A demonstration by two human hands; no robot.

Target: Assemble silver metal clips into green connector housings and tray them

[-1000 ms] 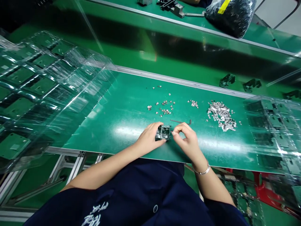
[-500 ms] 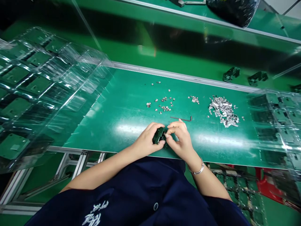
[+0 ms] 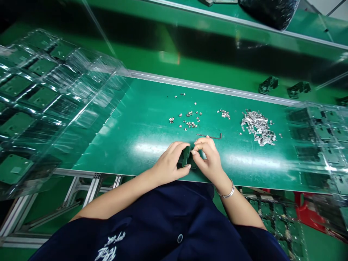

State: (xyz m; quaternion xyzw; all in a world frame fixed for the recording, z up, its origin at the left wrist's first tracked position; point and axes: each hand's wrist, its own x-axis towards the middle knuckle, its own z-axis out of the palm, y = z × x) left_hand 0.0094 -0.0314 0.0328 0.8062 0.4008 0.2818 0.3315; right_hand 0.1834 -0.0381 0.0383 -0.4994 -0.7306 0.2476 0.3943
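A small dark plastic part [image 3: 186, 157] stands on edge between both my hands, just above the near edge of the green table [image 3: 146, 130]. My left hand [image 3: 170, 162] is closed round its left side. My right hand [image 3: 208, 157] pinches its right side with fingers curled; whether a small metal piece is in the pinch I cannot tell. A thin dark hex key [image 3: 210, 136] lies just beyond my right fingers. Small metal clips lie scattered [image 3: 190, 121] further out, and a bigger heap of clips [image 3: 258, 128] sits to the right.
Stacks of clear plastic trays [image 3: 46, 105] cover the left side, and more trays [image 3: 320, 145] with dark parts stand at the right. Beyond a metal rail [image 3: 206, 87] runs a green belt with black parts [image 3: 268, 84]. A black bag [image 3: 268, 12] lies at the far top.
The dark part was turned from lying flat to standing on edge between my hands. My right hand moved in close against it. The view tilted slightly downward.
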